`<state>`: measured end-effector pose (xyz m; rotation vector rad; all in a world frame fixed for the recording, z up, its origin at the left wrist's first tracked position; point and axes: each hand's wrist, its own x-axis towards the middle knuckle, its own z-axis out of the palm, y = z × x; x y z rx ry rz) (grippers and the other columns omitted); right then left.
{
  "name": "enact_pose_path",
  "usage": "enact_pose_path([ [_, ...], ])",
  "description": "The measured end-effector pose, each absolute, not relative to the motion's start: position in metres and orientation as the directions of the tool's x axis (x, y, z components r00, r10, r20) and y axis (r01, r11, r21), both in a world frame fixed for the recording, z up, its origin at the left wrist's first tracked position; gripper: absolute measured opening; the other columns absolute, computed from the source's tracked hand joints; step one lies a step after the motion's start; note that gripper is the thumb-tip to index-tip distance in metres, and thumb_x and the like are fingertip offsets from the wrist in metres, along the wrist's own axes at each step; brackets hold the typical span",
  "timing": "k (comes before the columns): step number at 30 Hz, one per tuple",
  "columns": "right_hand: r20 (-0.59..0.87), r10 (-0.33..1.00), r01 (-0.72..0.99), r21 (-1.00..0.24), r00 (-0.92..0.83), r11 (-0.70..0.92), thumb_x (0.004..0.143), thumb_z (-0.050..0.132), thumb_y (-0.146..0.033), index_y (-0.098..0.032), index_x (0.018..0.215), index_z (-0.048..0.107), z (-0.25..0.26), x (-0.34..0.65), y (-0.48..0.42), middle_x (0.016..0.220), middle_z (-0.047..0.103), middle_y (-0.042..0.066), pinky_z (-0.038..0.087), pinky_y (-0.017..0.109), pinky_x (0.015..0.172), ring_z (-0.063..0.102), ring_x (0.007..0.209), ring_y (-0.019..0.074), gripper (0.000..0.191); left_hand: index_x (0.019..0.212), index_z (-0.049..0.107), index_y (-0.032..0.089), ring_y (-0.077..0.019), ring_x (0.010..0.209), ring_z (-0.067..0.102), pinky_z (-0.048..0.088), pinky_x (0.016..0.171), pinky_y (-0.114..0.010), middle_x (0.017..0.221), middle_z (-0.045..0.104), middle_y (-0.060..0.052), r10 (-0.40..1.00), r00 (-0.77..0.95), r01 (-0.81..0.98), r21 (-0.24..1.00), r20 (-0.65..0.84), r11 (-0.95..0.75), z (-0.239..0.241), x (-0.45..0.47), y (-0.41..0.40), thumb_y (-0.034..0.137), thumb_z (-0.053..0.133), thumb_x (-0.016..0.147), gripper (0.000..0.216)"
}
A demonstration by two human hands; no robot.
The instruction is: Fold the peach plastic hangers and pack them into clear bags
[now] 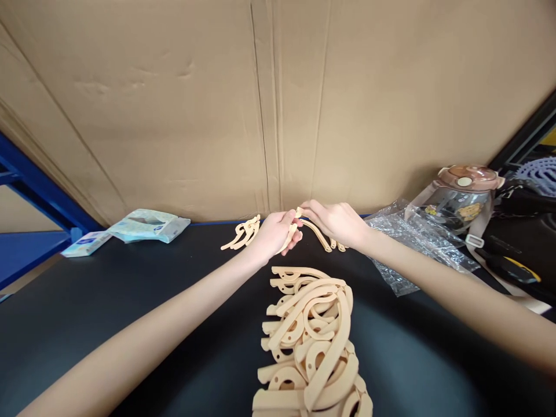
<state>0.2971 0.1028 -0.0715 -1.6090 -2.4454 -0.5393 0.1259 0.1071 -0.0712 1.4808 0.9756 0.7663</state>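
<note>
Both hands meet near the tabletop's (130, 301) far edge: the left hand (271, 234) and right hand (336, 223) are closed on one beige curved piece (317, 233). A small set (244, 233) lies just beside them. The large pile (310, 341) toward the near edge looks untouched.

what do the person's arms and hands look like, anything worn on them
Both arms are bare from wrist to the picture's edge: no sleeves, no gloves. The left hand and the right hand show no watch, bracelet or ring, and no markings are visible.
</note>
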Motion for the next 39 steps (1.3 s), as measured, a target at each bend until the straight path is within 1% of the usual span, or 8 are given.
enact_pose_path([
  [3, 0.300, 0.840, 0.890, 0.214, -0.452, 0.402, 0.102, 0.028, -0.033, -0.016, 0.112, 0.053, -0.071, 0.299, 0.099, 0.089, 0.072, 0.009, 0.021, 0.029, 0.050, 0.064, 0.065, 0.0194, 0.032, 0.076, 0.051, 0.015, -0.0080, 0.039, 0.045, 0.035, 0.035, -0.017, 0.051, 0.049, 0.003, 0.875, 0.478, 0.178, 0.984, -0.071, -0.017, -0.065, 0.121, 0.110, 0.026, 0.032, 0.100, 0.032],
  [9, 0.192, 0.851, 0.870, 0.184, -0.488, 0.458, 0.094, 0.041, -0.014, -0.013, 0.112, 0.057, -0.071, 0.294, 0.097, 0.078, 0.071, 0.009, 0.023, 0.029, 0.051, 0.062, 0.060, 0.0186, 0.024, 0.078, 0.055, 0.016, -0.0127, 0.048, 0.054, 0.046, 0.048, -0.023, 0.052, 0.048, 0.002, 0.859, 0.510, 0.334, 0.929, -0.039, -0.156, -0.072, 0.123, 0.111, 0.026, 0.034, 0.096, 0.029],
  [17, 0.204, 0.949, 0.970, 0.026, -0.241, 0.241, 0.102, 0.024, -0.018, -0.011, 0.102, 0.060, -0.074, 0.302, 0.136, 0.073, 0.068, 0.004, 0.045, 0.023, 0.064, 0.064, 0.063, 0.0118, 0.036, 0.079, 0.059, 0.021, -0.0217, 0.076, 0.061, 0.041, 0.071, -0.030, 0.067, 0.060, -0.001, 0.896, 0.411, 0.684, 0.594, 0.167, -0.424, -0.071, 0.117, 0.101, 0.035, 0.040, 0.096, 0.029],
  [23, 0.218, 0.973, 0.995, 0.073, -0.076, 0.061, 0.093, 0.056, -0.037, -0.015, 0.112, 0.060, -0.100, 0.301, 0.144, 0.107, 0.064, 0.007, 0.054, 0.038, 0.078, 0.064, 0.090, 0.0177, 0.030, 0.089, 0.065, 0.015, -0.0194, 0.082, 0.063, 0.049, 0.078, -0.036, 0.083, 0.065, -0.002, 0.955, 0.294, 0.865, 0.412, 0.046, -0.286, -0.061, 0.060, 0.156, 0.040, 0.052, 0.094, 0.029],
  [32, 0.234, 0.939, 0.966, 0.102, -0.254, 0.236, 0.100, 0.036, -0.034, -0.006, 0.099, 0.066, -0.088, 0.285, 0.113, 0.104, 0.065, 0.020, 0.045, 0.036, 0.078, 0.055, 0.109, 0.0290, 0.041, 0.108, 0.058, 0.015, -0.0310, 0.114, 0.053, 0.042, 0.090, -0.041, 0.117, 0.059, -0.013, 0.972, 0.164, 0.942, 0.265, 0.166, -0.204, -0.082, 0.043, 0.145, 0.037, 0.054, 0.091, 0.028],
  [35, 0.124, 0.869, 0.876, -0.009, -0.478, 0.483, 0.095, 0.045, -0.049, -0.023, 0.088, 0.071, -0.072, 0.289, 0.078, 0.091, 0.069, 0.002, 0.043, 0.026, 0.074, 0.060, 0.090, 0.0162, 0.038, 0.102, 0.059, 0.020, -0.0292, 0.109, 0.056, 0.040, 0.082, -0.034, 0.113, 0.062, -0.009, 0.950, 0.275, 0.905, 0.295, 0.147, -0.308, -0.076, 0.047, 0.125, 0.042, 0.048, 0.092, 0.027],
  [37, 0.040, 0.735, 0.697, -0.288, -0.676, 0.657, 0.091, 0.052, -0.052, -0.025, 0.094, 0.072, -0.069, 0.293, 0.058, 0.091, 0.067, 0.000, 0.042, 0.025, 0.075, 0.060, 0.087, 0.0142, 0.033, 0.088, 0.062, 0.022, -0.0244, 0.090, 0.061, 0.040, 0.070, -0.029, 0.094, 0.067, -0.004, 0.920, 0.389, 0.854, 0.353, 0.055, -0.382, -0.072, 0.052, 0.110, 0.052, 0.045, 0.091, 0.034],
  [39, 0.021, 0.675, 0.610, -0.408, -0.738, 0.679, 0.087, 0.058, -0.050, -0.024, 0.098, 0.071, -0.071, 0.296, 0.044, 0.093, 0.065, 0.001, 0.042, 0.027, 0.078, 0.058, 0.090, 0.0157, 0.031, 0.076, 0.062, 0.022, -0.0197, 0.073, 0.060, 0.038, 0.061, -0.027, 0.078, 0.066, 0.000, 0.868, 0.494, 0.795, 0.423, -0.037, -0.435, -0.071, 0.058, 0.097, 0.059, 0.044, 0.089, 0.044],
])
